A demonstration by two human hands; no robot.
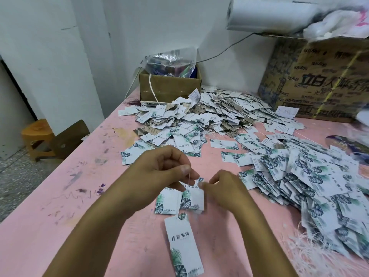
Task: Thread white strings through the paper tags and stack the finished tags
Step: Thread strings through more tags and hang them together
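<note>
Tag [192,199] top behind left hand [159,168], right hand [223,188] (fingertips); string [188,176] faint

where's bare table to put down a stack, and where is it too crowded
Widest bare patch: the pink table left of the left hand, up to the small box. A smaller one lies beyond the right hand, between the far pile and the right pile. Crowded: both piles, and the strings at the near right.
</note>
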